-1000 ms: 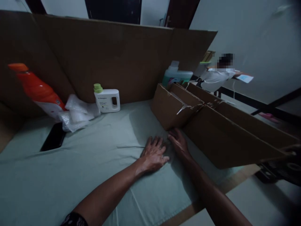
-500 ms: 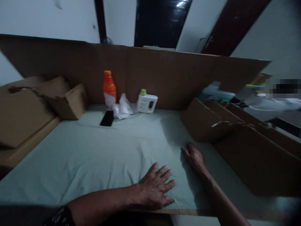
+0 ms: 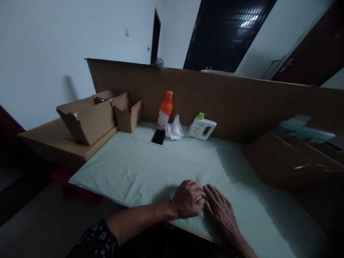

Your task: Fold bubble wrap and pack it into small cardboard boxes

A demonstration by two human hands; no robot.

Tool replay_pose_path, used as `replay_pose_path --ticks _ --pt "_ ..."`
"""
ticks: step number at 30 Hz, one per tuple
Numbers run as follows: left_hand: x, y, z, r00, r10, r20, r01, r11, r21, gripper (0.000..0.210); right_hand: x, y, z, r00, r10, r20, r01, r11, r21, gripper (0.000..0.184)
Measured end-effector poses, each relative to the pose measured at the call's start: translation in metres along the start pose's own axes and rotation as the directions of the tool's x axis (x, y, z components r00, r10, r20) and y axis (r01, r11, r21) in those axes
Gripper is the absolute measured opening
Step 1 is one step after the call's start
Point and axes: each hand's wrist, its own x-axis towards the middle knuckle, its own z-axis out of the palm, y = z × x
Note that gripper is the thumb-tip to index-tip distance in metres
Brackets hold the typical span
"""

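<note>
My left hand (image 3: 189,199) rests near the front edge of the pale green cloth (image 3: 172,161), its fingers curled in; whatever they hold, if anything, is hidden. Right beside it, my right hand (image 3: 220,211) lies flat on the cloth with fingers stretched out, its fingertips close to the left hand's knuckles. Toward the back stand an orange-capped bottle (image 3: 165,109) with orange contents and a white jug (image 3: 202,128) with a green cap. Between them sits a crumpled clear plastic bag (image 3: 176,129). A black phone (image 3: 158,137) lies in front of the bottle.
Open cardboard boxes (image 3: 98,122) stand at the left on a cardboard ledge (image 3: 53,141). More cardboard boxes (image 3: 279,157) line the right side, with blurred pale items (image 3: 306,130) on top. A tall cardboard panel (image 3: 231,96) closes off the back.
The view has swung left. My left hand has gone from spread flat to curled. My right hand has come back toward the front edge, beside the left.
</note>
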Motion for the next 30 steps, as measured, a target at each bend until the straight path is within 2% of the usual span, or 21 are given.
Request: replay_pose_path --ticks 4,6,9,12,15,18,21,25,28,30 --pt "0.000 -0.033 -0.033 0.994 -0.099 0.039 0.093 0.987 0.131 0.034 0.002 -0.035 0.006 0.999 -0.041 -0.023 0.043 0.992 0.121 0.051" --pt "-0.010 -0.045 -0.036 0.989 -0.131 0.063 0.120 0.981 0.155 0.038 0.007 -0.043 0.009 0.999 -0.032 -0.039 0.038 0.985 0.171 0.051" --pt "-0.030 -0.049 -0.029 0.982 -0.150 0.114 0.129 0.975 0.180 0.046 0.021 -0.046 0.013 0.998 -0.025 -0.050 0.033 0.984 0.174 0.051" --pt "-0.048 -0.048 -0.029 0.974 -0.117 0.196 0.093 0.987 0.131 0.053 0.037 -0.050 0.011 0.995 -0.100 -0.021 0.102 0.988 0.114 0.048" --pt "-0.057 -0.059 -0.049 0.971 -0.107 0.214 0.112 0.994 -0.008 0.041 0.042 -0.062 0.007 0.982 -0.189 -0.023 0.190 0.980 0.052 0.045" --pt "-0.057 -0.086 -0.085 0.965 -0.245 0.091 0.245 0.969 0.003 0.026 0.027 -0.077 0.004 0.965 -0.253 -0.062 0.255 0.967 0.028 0.046" --pt "-0.047 -0.120 -0.131 0.922 -0.376 -0.088 0.384 0.919 0.092 0.029 -0.002 -0.088 0.000 0.936 -0.333 -0.111 0.338 0.941 0.030 0.049" --pt "-0.018 -0.167 -0.202 0.821 -0.468 -0.328 0.542 0.818 0.190 0.037 -0.031 -0.091 -0.010 0.893 -0.417 -0.168 0.424 0.905 0.008 0.060" --pt "0.005 -0.197 -0.252 0.734 -0.474 -0.486 0.633 0.738 0.236 0.046 -0.037 -0.088 -0.013 0.894 -0.418 -0.163 0.429 0.902 0.039 0.070" --pt "0.018 -0.215 -0.278 0.694 -0.465 -0.550 0.670 0.697 0.257 0.046 -0.036 -0.085 -0.010 0.898 -0.407 -0.164 0.423 0.903 0.072 0.076"
